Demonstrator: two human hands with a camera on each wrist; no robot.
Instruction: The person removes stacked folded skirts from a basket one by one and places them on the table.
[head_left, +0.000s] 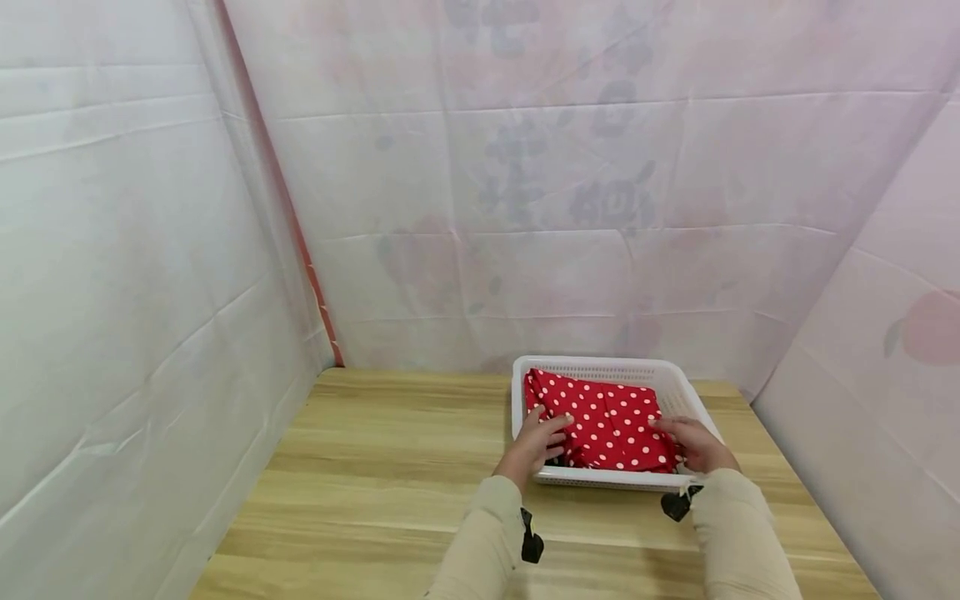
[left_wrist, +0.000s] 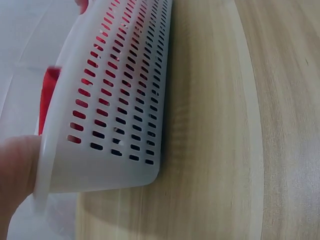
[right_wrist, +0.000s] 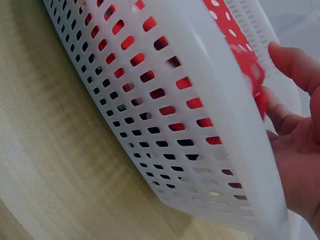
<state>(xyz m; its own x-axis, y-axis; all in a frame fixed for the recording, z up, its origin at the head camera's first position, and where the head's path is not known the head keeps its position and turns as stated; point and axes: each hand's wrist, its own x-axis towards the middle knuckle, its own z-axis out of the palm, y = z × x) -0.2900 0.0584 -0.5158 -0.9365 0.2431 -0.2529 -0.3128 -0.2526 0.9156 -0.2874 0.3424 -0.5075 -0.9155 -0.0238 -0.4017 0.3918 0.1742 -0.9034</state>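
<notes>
From the head camera, a white basket (head_left: 678, 385) with slotted walls sits on the wooden table (head_left: 390, 467), toward its right side. Inside lies a folded red cloth (head_left: 607, 421) with white dots, filling most of the floor of the basket. The left hand (head_left: 536, 443) reaches over the near rim at the basket's left corner, its fingers laid on the cloth's left edge, loosely bent. The right hand (head_left: 693, 443) comes over the near rim at the right corner, fingers resting on the cloth's right edge. Whether either hand pinches the cloth cannot be told from here. Pale sheeting (head_left: 150, 250) hangs behind and to both sides of the table.

From the left wrist, the basket wall (left_wrist: 120, 115) runs just past the hand, red showing through its slots. A fingertip (left_wrist: 15, 170) shows just behind the rim. The table's wood grain lies beyond the wall.

From the right wrist, the basket wall (right_wrist: 165, 115) fills the middle, with the cloth (right_wrist: 235, 42) above the rim. The fingers (right_wrist: 295, 65) are spread and only gently bent, just beside the cloth's edge, clamping nothing visible.
</notes>
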